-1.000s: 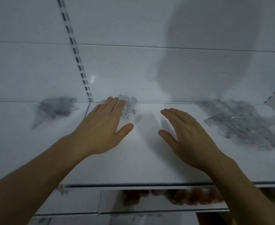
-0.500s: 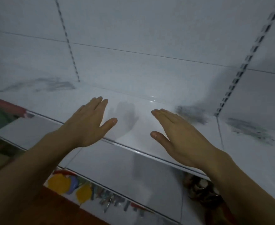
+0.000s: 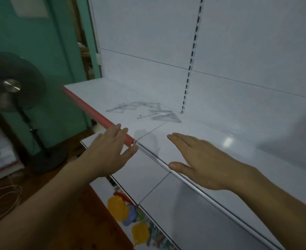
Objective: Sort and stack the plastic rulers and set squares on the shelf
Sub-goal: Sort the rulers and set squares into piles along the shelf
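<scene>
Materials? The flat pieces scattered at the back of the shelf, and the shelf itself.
Set squares: look like clear, glossy plastic, since the white surface shows through and only edges and faint markings read.
Shelf: seems painted or coated sheet metal, white and semi-gloss; it carries a bright light reflection and has a thin front lip. Cannot confirm metal from looks alone.

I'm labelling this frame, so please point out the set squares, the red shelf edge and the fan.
set squares [image 3: 164, 116]: head view, on the nearest clear triangle of the scattered pile.
red shelf edge [image 3: 87, 109]: head view, midway along the strip.
fan [image 3: 12, 85]: head view, on its metal hub.
</scene>
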`<state>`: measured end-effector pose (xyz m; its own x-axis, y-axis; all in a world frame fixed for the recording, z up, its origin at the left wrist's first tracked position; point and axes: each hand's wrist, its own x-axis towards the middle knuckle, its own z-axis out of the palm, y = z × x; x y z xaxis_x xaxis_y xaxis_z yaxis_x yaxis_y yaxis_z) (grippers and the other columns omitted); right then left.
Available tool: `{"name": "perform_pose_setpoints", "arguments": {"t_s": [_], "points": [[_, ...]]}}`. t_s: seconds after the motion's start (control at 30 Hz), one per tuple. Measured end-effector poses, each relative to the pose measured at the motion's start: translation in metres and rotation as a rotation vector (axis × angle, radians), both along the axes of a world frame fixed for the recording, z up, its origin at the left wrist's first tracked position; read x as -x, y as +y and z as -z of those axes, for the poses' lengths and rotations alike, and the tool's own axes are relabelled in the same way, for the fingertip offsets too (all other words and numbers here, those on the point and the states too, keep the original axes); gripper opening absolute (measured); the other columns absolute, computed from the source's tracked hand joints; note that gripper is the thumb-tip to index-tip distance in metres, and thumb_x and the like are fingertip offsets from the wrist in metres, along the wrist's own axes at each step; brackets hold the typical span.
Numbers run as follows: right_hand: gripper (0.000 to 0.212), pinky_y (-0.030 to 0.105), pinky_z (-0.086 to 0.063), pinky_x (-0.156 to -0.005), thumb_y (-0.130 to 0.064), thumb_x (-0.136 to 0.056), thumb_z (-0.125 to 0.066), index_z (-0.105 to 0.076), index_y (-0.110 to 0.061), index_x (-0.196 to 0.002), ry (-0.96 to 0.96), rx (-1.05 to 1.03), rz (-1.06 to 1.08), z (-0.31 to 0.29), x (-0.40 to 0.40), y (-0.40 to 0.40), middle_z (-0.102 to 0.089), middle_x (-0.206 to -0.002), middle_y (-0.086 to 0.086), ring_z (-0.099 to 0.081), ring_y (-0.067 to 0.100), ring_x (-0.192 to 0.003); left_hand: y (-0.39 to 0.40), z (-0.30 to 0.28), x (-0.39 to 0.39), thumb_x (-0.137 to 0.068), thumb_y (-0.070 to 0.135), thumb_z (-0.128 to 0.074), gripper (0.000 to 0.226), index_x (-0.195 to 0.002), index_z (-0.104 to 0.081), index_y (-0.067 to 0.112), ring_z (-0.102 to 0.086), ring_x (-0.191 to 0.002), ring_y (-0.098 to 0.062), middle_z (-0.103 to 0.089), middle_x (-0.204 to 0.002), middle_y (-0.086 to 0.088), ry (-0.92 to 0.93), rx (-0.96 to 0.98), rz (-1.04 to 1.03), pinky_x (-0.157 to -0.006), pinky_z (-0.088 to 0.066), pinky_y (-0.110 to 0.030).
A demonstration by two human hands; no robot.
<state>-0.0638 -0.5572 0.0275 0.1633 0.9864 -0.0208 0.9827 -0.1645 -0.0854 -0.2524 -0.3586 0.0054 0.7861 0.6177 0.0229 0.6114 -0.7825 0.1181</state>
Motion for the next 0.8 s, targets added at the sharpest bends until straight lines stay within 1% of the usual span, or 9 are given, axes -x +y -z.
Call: {"name": "perform_pose_setpoints", "arguments": {"t_s": [0.1, 0.23, 0.33, 0.4, 0.43, 0.57, 0.63, 0.73, 0.8], "points": [[0.080, 0.036, -0.015, -0.124, -0.064, -0.099, -0.027, 0.004, -0.023, -0.160, -0.006, 0.008, -0.022, 0.003, -0.016, 0.057, 0.001, -0.168, -0.007, -0.006, 0.011, -0.153, 0.042, 0.001, -0.010, -0.091, 0.070, -0.022, 0.084, -0.159, -0.007, 0.022, -0.002, -0.154, -0.021, 0.001, -0.167, -0.001, 0.037, 0.013, -0.049, -0.124, -0.013, -0.047], [0.077, 0.039, -0.019, -0.123, -0.062, -0.100, -0.030, -0.001, -0.023, -0.160, 0.038, 0.040, -0.025, -0.003, -0.039, 0.118, -0.004, -0.168, -0.006, -0.010, 0.013, -0.153, 0.094, -0.018, -0.025, -0.082, 0.071, -0.016, 0.091, -0.159, -0.007, 0.023, -0.004, -0.154, -0.021, 0.000, -0.167, 0.000, 0.077, 0.046, -0.076, -0.123, -0.015, -0.048], [0.077, 0.042, -0.022, -0.122, -0.063, -0.100, -0.030, -0.003, -0.023, -0.160, 0.027, 0.032, -0.026, -0.001, -0.061, 0.166, -0.008, -0.167, -0.004, -0.013, 0.015, -0.152, 0.133, -0.023, -0.035, -0.096, 0.064, -0.031, 0.077, -0.157, -0.013, 0.022, -0.013, -0.153, -0.021, -0.011, -0.166, 0.000, 0.041, 0.043, -0.109, -0.123, -0.019, -0.047], [0.078, 0.043, -0.022, -0.122, -0.063, -0.100, -0.031, -0.003, -0.022, -0.160, 0.037, 0.039, -0.014, 0.005, -0.069, 0.192, -0.007, -0.168, -0.003, -0.013, 0.016, -0.153, 0.154, -0.019, -0.041, -0.099, 0.057, -0.038, 0.068, -0.155, -0.021, 0.022, -0.025, -0.148, -0.020, -0.025, -0.162, 0.000, 0.035, 0.051, -0.108, -0.121, -0.024, -0.044], [0.078, 0.043, -0.022, -0.122, -0.062, -0.100, -0.032, -0.003, -0.023, -0.160, 0.058, 0.051, -0.008, 0.010, -0.071, 0.202, -0.007, -0.168, -0.003, -0.012, 0.016, -0.153, 0.163, -0.014, -0.044, -0.099, 0.055, -0.039, 0.066, -0.154, -0.023, 0.021, -0.027, -0.147, -0.020, -0.029, -0.160, 0.000, 0.047, 0.059, -0.106, -0.120, -0.024, -0.043], [0.075, 0.043, -0.025, -0.121, -0.061, -0.100, -0.036, -0.007, -0.025, -0.160, 0.083, 0.069, 0.008, 0.023, -0.083, 0.234, -0.011, -0.167, -0.004, -0.015, 0.016, -0.152, 0.212, -0.001, -0.066, -0.099, 0.059, -0.035, 0.073, -0.158, -0.013, 0.020, -0.014, -0.152, -0.021, -0.013, -0.166, -0.001, 0.090, 0.069, -0.075, -0.122, -0.020, -0.050], [0.072, 0.043, -0.030, -0.118, -0.059, -0.101, -0.038, -0.011, -0.025, -0.159, 0.086, 0.034, 0.037, 0.025, -0.093, 0.247, -0.020, -0.164, -0.005, -0.022, 0.016, -0.148, 0.236, 0.003, -0.081, -0.099, 0.060, -0.033, 0.074, -0.158, -0.013, 0.020, -0.014, -0.152, -0.021, -0.013, -0.166, -0.002, 0.078, 0.067, -0.017, -0.121, -0.020, -0.050], [0.067, 0.043, -0.036, -0.112, -0.054, -0.102, -0.040, -0.015, -0.025, -0.158, 0.089, 0.016, 0.116, 0.024, -0.108, 0.268, -0.029, -0.158, -0.005, -0.032, 0.018, -0.141, 0.267, 0.006, -0.108, -0.091, 0.066, -0.028, 0.079, -0.154, -0.024, 0.020, -0.026, -0.147, -0.022, -0.026, -0.161, -0.002, 0.055, 0.080, 0.069, -0.118, -0.026, -0.047], [0.065, 0.044, -0.037, -0.111, -0.051, -0.102, -0.042, -0.019, -0.025, -0.157, 0.092, 0.009, 0.179, 0.025, -0.117, 0.285, -0.031, -0.157, -0.005, -0.035, 0.019, -0.140, 0.288, 0.009, -0.127, -0.090, 0.066, -0.031, 0.074, -0.148, -0.034, 0.019, -0.036, -0.138, -0.023, -0.037, -0.153, -0.002, 0.041, 0.091, 0.121, -0.111, -0.035, -0.043]]}}
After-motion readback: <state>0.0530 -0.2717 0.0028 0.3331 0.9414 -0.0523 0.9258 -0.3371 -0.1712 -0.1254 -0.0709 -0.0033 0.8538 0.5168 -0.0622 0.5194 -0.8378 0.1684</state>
